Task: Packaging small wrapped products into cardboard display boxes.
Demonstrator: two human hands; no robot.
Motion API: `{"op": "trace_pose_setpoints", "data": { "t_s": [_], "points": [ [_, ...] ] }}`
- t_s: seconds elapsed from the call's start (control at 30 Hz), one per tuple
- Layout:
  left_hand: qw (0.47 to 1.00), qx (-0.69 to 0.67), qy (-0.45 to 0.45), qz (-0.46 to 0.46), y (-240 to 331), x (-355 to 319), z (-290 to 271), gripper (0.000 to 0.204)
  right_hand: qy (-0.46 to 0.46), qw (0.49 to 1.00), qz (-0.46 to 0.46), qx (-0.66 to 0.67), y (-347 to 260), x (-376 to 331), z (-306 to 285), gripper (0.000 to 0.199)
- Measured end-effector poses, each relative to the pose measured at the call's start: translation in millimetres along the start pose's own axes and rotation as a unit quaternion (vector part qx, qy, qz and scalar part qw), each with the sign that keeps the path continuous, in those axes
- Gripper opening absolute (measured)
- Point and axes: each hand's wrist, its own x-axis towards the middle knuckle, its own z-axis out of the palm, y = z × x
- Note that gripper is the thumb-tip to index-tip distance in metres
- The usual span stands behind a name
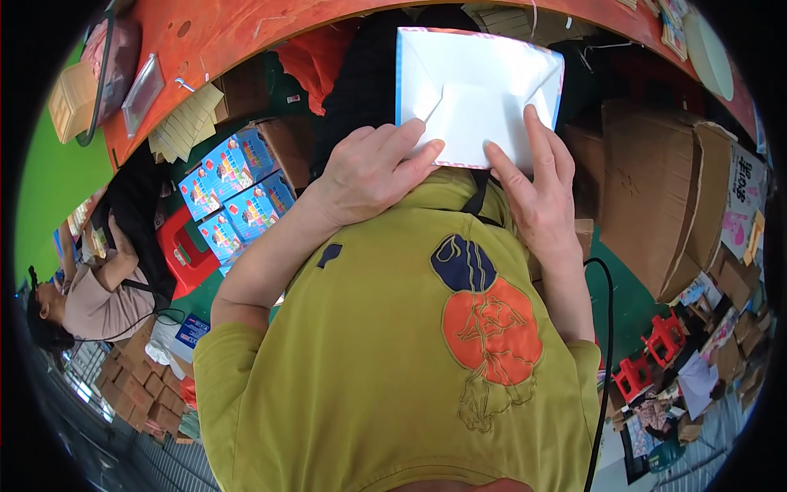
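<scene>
A small paper box [479, 94], white inside with coloured printed edges, is tilted toward me at the table's near edge, its inner folds and corner creases in view. On its near left corner my left hand [375, 170] is closed, the thumb along the near edge and the fingers curled at the side. My right hand [539, 193] grips the near right part, thumb on the near edge and index finger reaching up against the right inner fold. The box's outer faces and underside are mostly hidden.
An orange-red table [246, 29] curves across the top. At left, blue printed boxes [238, 193] are stacked near a red stool [184, 254]; a co-worker [106, 299] sits beyond. A large cardboard carton [656, 189] stands at right, with red stools [664, 338] behind it.
</scene>
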Motion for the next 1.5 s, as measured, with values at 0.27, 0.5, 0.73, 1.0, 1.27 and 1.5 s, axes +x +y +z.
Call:
{"op": "trace_pose_setpoints", "data": {
  "t_s": [0.27, 0.5, 0.73, 1.0, 1.27, 1.5],
  "points": [
    [1.0, -0.007, 0.016, -0.009, -2, 0, 8, 0.035, 0.053, 0.993, -0.092, -0.058, 16, -4, 18, 0.047],
    [0.998, -0.049, 0.003, -0.043, 5, 4, 2, 0.039, 0.073, 0.995, -0.068, 0.0, 11, -9, 16, 0.046],
    [0.977, -0.171, -0.019, -0.126, 3, 11, -12, 0.028, 0.095, 0.97, 0.146, 0.168, -22, 8, -1, 0.048],
    [0.968, -0.2, 0.094, -0.119, -36, 36, -3, 0.02, 0.121, 0.934, 0.214, 0.26, -32, 18, -4, 0.034],
    [0.996, -0.04, 0.056, -0.062, -35, 62, -5, 0.029, 0.154, 0.925, 0.207, 0.28, -35, 9, 4, 0.025],
    [1.0, 0.006, -0.007, -0.012, -44, 70, 6, 0.025, 0.058, 0.875, 0.346, 0.335, -32, 30, -8, 0.021]
  ]
}}
